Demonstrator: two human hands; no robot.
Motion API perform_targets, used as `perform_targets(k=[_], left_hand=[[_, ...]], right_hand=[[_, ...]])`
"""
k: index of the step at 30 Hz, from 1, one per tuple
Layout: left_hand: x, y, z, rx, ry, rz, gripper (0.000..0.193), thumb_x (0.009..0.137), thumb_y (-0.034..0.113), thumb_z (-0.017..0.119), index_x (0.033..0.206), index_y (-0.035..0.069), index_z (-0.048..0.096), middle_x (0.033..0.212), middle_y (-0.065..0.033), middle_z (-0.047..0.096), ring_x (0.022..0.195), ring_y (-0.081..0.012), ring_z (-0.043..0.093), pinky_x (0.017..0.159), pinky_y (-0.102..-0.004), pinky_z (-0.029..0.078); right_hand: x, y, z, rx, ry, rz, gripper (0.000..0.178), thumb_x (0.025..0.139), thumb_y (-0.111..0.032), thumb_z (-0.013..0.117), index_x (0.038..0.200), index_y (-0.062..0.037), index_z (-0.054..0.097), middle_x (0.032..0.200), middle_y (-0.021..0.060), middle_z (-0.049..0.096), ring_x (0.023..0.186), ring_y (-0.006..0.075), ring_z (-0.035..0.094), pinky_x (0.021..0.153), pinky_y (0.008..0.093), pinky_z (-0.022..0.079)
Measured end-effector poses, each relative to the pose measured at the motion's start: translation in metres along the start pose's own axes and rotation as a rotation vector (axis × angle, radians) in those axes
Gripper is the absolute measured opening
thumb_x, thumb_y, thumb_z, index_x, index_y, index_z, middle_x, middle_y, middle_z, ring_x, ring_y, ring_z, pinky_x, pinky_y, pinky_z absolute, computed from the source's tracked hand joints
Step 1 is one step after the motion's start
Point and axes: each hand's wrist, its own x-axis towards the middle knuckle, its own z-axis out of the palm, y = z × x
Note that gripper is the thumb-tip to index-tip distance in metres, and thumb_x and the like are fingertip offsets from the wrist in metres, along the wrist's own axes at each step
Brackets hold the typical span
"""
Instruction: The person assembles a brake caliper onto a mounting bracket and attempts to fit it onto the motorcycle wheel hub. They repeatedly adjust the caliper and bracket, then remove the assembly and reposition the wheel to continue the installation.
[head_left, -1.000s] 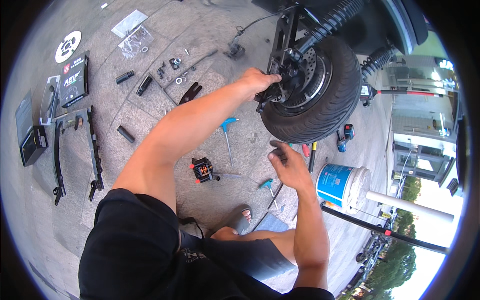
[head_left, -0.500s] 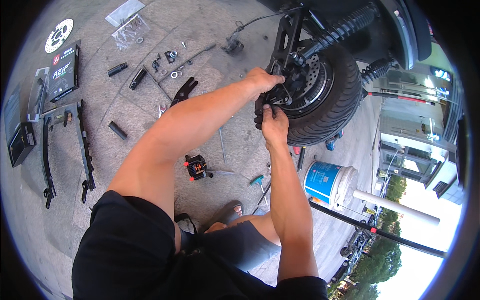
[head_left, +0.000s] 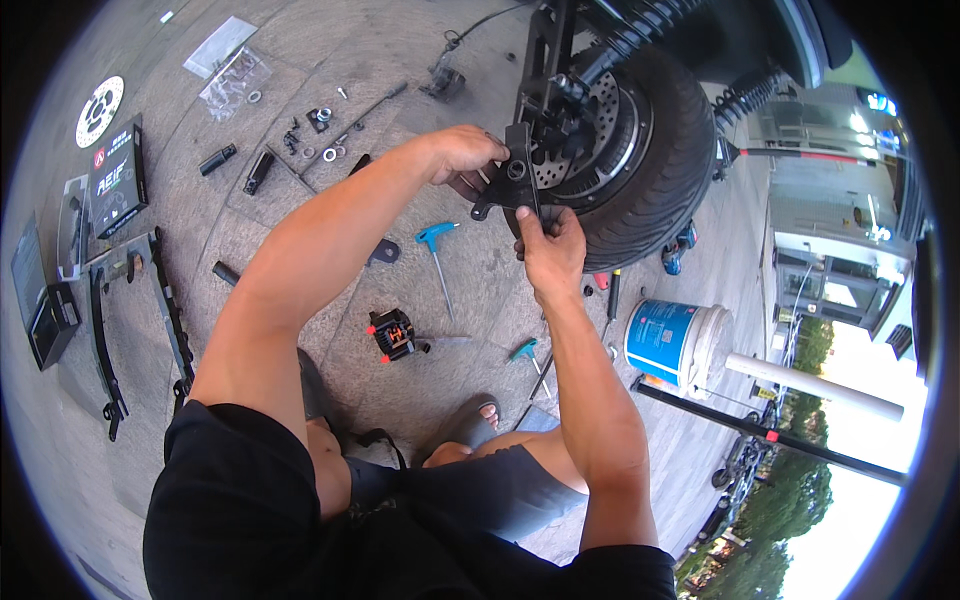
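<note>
A black metal bracket with a round hole is held up between my hands, in front of the wheel hub. My right hand pinches its lower end, thumb on the near face. At the bracket's upper left, my left hand has its fingers curled around the edge, partly hidden by the plate. Just behind stands a black tyre with a drilled brake disc. A dark suspension arm and a coil spring shock absorber run above the hub.
Blue-handled hex keys and a black-and-orange bit box lie on the paving below my arms. A blue-and-white bucket stands right. Further left are small hardware, a black box, a loose disc and dark frame rails.
Both hands have drawn back from the hub, and the bracket now shows between them, apart from the wheel. My left hand has moved left, uncovering a blue-handled hex key. The view has shifted slightly.
</note>
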Motion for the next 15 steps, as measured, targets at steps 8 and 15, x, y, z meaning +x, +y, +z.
perform_targets(k=[8, 15], left_hand=[[0.000, -0.001, 0.035, -0.159, -0.049, -0.007, 0.047, 0.095, 0.044, 0.048, 0.125, 0.008, 0.050, 0.120, -0.0123, 0.055, 0.106, -0.0322, 0.056, 0.079, -0.0572, 0.050], [-0.002, 0.005, 0.040, -0.105, 0.157, 0.047, 0.032, 0.094, 0.033, 0.050, 0.116, 0.010, 0.055, 0.103, -0.0079, 0.059, 0.084, -0.0185, 0.060, 0.066, -0.0363, 0.053]], right_hand=[[0.006, -0.017, 0.016, -0.141, 0.260, -0.276, 0.027, 0.080, -0.017, 0.072, 0.085, 0.0051, 0.057, 0.074, 0.0094, 0.064, 0.065, 0.0129, 0.058, 0.059, 0.0291, 0.048], [0.000, -0.033, 0.024, -0.136, 0.198, -0.253, 0.035, 0.077, -0.021, 0.074, 0.091, 0.0059, 0.057, 0.081, 0.0159, 0.066, 0.072, 0.0223, 0.064, 0.069, 0.0344, 0.051]])
